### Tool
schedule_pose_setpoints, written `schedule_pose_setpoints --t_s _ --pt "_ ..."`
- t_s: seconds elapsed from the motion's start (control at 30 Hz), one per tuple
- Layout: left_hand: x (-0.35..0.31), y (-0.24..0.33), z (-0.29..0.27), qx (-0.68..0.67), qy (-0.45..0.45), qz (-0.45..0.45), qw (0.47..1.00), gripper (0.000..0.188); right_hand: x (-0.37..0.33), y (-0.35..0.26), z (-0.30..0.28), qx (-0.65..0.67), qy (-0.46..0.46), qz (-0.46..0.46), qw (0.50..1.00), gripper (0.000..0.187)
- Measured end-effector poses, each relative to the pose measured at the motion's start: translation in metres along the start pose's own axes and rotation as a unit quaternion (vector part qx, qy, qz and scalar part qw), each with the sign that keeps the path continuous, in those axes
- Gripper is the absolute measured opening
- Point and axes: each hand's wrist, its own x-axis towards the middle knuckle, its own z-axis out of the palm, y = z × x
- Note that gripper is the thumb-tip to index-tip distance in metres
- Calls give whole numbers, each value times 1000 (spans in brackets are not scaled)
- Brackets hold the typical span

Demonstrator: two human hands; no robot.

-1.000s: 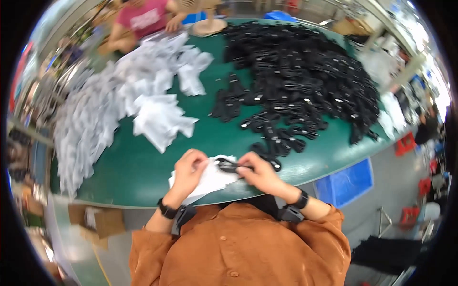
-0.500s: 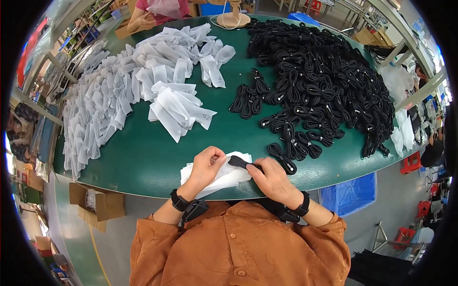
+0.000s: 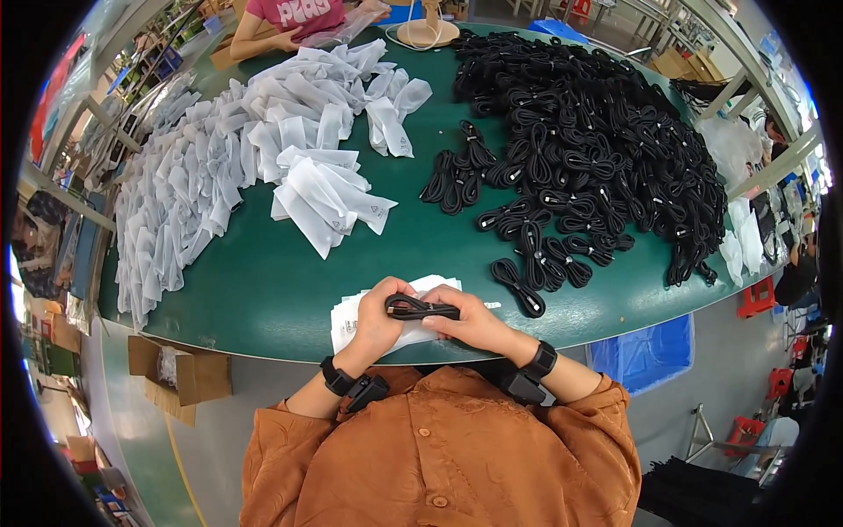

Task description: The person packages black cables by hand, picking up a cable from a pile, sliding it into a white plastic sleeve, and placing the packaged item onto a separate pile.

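Observation:
A coiled black cable (image 3: 423,308) lies level between my two hands, close to the table's near edge. My left hand (image 3: 379,323) closes round its left end, the fingers curled behind it. From the other side my right hand (image 3: 474,323) grips the right end between thumb and fingers. Beneath both hands lies a stack of flat white bags (image 3: 344,327), partly covered by them. Beyond, to the left, sits a small pile of filled translucent white bags (image 3: 329,198). Single black cable coils (image 3: 518,287) rest nearest my right hand.
A large heap of black cables (image 3: 588,149) covers the table's right side. Many white bags (image 3: 198,167) spread over the left. A lamp-like stand (image 3: 428,33) and a person (image 3: 299,22) handling clear plastic are opposite. A blue bin (image 3: 645,356) and cardboard box (image 3: 180,378) stand below the edge.
My right hand has moved left with the cable, and the cable now spans both hands. My left hand has turned and taken hold of its end. Across the table, the person's arms have moved.

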Motion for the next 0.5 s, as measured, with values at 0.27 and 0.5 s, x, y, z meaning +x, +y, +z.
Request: schedule_pose_setpoints --t_s 0.27,0.5 --pt "-1 -7 2 3 10 13 1000 16 -20 0 -7 -63 39 -74 995 21" --pt "-2 -3 -1 -10 -9 11 1000 14 -3 13 0 -21 -24 -40 999 20"
